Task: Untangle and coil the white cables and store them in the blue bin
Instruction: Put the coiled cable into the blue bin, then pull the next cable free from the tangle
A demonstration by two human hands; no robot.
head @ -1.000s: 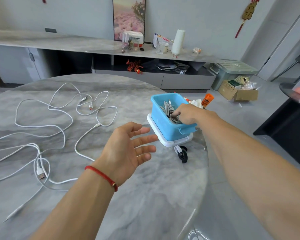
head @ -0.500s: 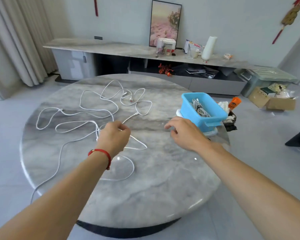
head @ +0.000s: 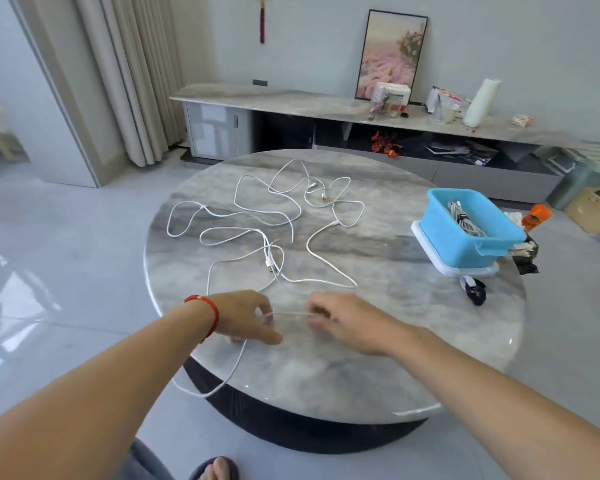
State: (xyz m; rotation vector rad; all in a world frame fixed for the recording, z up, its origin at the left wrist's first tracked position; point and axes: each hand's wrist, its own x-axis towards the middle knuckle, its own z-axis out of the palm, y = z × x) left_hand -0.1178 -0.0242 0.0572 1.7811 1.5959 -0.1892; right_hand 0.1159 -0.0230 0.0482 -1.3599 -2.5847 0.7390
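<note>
White cables (head: 267, 216) lie tangled in loops across the round marble table (head: 378, 368). My left hand (head: 243, 317) and my right hand (head: 343, 320) are near the table's front edge, and each pinches one white cable, which runs taut between them. From my left hand that cable hangs over the table's front edge in a loop. The blue bin (head: 465, 237) stands at the table's right edge on a white lid, with a coiled cable (head: 463, 220) bound by a black tie inside it.
A small black strap (head: 473, 291) lies in front of the bin. Beyond the table's right edge are an orange object (head: 536, 216) and a dark bag. A long sideboard with clutter runs along the back wall. My sandalled foot (head: 219, 469) shows at the bottom.
My right hand left the blue bin and came back to the table's front. My left hand dropped onto a cable. Both hands now hold it stretched between them, nearer to me.
</note>
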